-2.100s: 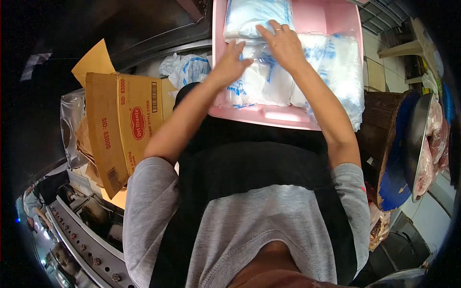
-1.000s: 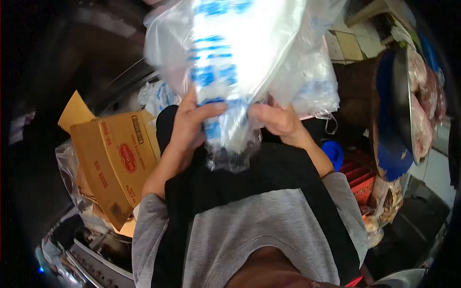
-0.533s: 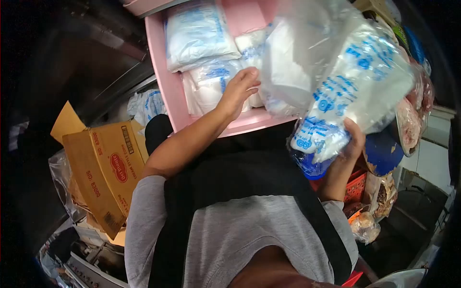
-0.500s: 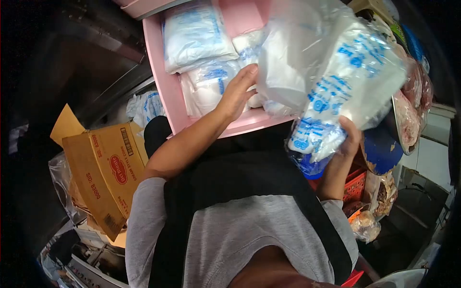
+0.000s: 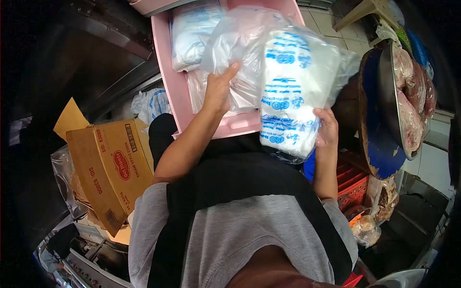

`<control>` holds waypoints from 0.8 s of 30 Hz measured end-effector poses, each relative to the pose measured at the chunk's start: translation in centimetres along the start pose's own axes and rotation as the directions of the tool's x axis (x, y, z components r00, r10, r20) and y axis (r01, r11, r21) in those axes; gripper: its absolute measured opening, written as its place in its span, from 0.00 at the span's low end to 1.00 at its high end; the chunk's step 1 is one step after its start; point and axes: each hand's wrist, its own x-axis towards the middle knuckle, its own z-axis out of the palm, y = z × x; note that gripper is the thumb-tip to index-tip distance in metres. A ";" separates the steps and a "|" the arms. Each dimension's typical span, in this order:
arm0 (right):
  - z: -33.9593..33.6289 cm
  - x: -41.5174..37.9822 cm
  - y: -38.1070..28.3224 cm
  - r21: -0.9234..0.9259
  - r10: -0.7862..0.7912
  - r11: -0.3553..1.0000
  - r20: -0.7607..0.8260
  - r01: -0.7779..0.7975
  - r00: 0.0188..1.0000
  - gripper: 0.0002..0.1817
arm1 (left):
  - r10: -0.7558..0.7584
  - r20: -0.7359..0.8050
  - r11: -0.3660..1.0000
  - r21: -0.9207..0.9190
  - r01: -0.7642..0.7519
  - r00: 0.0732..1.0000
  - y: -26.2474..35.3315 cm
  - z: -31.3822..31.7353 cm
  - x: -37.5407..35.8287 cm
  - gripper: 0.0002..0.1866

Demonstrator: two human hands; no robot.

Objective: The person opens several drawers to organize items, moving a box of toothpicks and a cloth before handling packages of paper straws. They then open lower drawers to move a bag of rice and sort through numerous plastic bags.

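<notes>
A pink drawer (image 5: 165, 72) stands pulled out in front of me. Over its right side I hold a pack of white plastic bags with blue print (image 5: 283, 91), inside or behind a loose clear plastic bag (image 5: 235, 38). My right hand (image 5: 327, 127) grips the pack's lower right edge, thumb in front and the other fingers mostly behind. My left hand (image 5: 222, 89) is closed on the clear bag's left part, its thumb pointing up; the other fingers are largely hidden. Another blue-printed pack (image 5: 194, 41) lies in the drawer's far left corner.
On the left stands an open brown carton (image 5: 108, 163). A crumpled white-and-blue bag (image 5: 152, 105) lies between it and the drawer. To the right are a metal bowl with wrapped meat (image 5: 408, 105), a worn blue round surface (image 5: 379, 149), a red crate (image 5: 353, 185) and a beige stool (image 5: 367, 12).
The printed pack has swung more upright and moved left, toward my body's middle. My left hand has shifted slightly left and down and now closes on the clear bag, which has also moved left.
</notes>
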 end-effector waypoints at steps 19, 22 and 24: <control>9.6 2.7 7.1 -0.209 0.026 0.978 0.015 -0.022 1.000 0.30 | 0.216 0.517 0.122 0.827 -0.548 0.828 -3.1 0.1 -5.0 0.20; 6.3 5.8 7.1 -0.197 0.289 0.927 -0.162 -0.318 0.943 0.23 | 0.104 0.726 -0.069 0.687 -0.723 0.680 -3.8 -0.4 -6.1 0.15; 5.2 5.3 6.5 -0.269 0.187 0.938 -0.142 -0.219 0.972 0.22 | 0.046 0.799 0.168 0.586 -0.793 0.600 -3.0 -2.3 -6.2 0.15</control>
